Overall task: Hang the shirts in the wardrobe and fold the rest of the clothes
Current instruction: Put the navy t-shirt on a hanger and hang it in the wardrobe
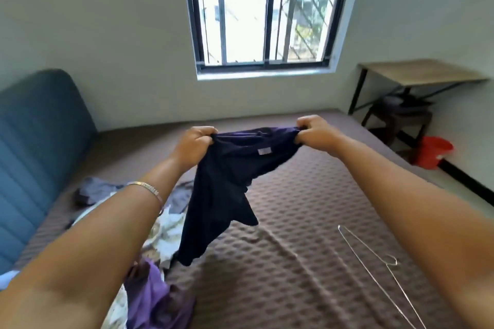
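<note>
1. At the far left, a blue padded headboard (34, 147) stands against the wall at the bed's left edge.
2. Near the bed's (307, 222) front left corner lies a loose pile of clothes (160, 288): a grey piece, white patterned fabric and a purple garment, apparently waiting their turn to be sorted.
3. The left hand (193, 145), a thin bracelet (149, 189) on its wrist, is raised above the middle of the bed. Its fingers are clenched on the left end of the top edge of a dark navy garment (224, 195).
4. The dark navy garment hangs in the air between both hands, clear of the brown quilted bed cover, with a small label showing near the top. Held up and stretched this way, it likely lets the person see what kind of garment it is before hanging or folding it. Which kind it is, I cannot tell.
5. The right hand (312, 133) grasps the right end of the same top edge, fingers curled tight, pulling the fabric taut.
6. A wire hanger (374, 256) lies on the bed near its front right corner, within reach, probably ready for a shirt.
7. Right of the bed stands a small worktop (419, 75), with a red object (433, 152) on the floor nearby.
</note>
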Motion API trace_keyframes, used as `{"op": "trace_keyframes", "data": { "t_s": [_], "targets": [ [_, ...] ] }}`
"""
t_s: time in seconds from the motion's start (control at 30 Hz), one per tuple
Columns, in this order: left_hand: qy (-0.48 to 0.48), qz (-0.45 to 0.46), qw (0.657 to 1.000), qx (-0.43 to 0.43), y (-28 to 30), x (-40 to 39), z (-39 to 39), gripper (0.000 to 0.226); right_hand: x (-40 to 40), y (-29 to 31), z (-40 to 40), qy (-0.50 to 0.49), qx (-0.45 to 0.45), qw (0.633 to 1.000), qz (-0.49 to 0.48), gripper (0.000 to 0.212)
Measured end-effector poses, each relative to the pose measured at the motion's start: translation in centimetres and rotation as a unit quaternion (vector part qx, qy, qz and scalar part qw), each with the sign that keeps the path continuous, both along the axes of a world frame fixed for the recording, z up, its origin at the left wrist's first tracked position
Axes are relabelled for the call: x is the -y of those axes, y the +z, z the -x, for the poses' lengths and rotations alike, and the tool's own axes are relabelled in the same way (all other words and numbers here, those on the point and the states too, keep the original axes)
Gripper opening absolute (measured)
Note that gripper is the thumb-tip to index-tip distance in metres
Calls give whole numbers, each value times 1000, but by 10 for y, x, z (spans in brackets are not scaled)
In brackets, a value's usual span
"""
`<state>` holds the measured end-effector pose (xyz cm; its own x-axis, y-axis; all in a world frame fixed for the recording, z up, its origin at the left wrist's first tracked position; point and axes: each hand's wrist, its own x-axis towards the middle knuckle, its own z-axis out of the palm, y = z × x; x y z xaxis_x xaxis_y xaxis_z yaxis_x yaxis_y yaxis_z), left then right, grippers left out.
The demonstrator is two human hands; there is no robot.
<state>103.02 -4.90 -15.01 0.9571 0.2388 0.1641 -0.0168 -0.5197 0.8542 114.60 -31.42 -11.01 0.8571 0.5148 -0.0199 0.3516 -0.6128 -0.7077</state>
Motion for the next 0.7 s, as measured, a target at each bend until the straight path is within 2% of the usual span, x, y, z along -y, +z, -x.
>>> {"op": "trace_keyframes", "data": {
  "t_s": [0.1,0.13,0.2,0.27,0.33,0.4,0.43,0.57,0.63,0.7],
  "targets": [
    [21,-30,999,3,48,3,2,23,-11,54,6,29,-39,989,-143,26],
    [19,-46,999,10,65,10,3,18,-17,73,11,37,-23,983,-176,25],
    [-17,-24,999,25,89,28,2,25,-28,100,18,29,32,979,-199,21],
    [-64,-1,998,15,104,51,-1,37,-36,122,23,25,100,975,-199,19],
    [-58,-79,995,26,111,71,-7,48,-40,139,24,17,131,973,-187,18],
    [-1,-187,980,64,111,80,-13,44,-39,149,21,1,146,976,-160,15],
    [28,-209,974,84,111,81,-16,39,-36,152,18,-7,150,978,-143,14],
    [136,-207,963,109,110,68,-24,20,-14,155,-1,-23,137,988,-73,18],
    [173,-157,965,117,110,55,-31,21,1,149,-11,-12,107,992,-59,17],
    [160,-93,972,145,111,48,-34,25,16,143,-17,17,51,995,-86,18]
  ]
}}
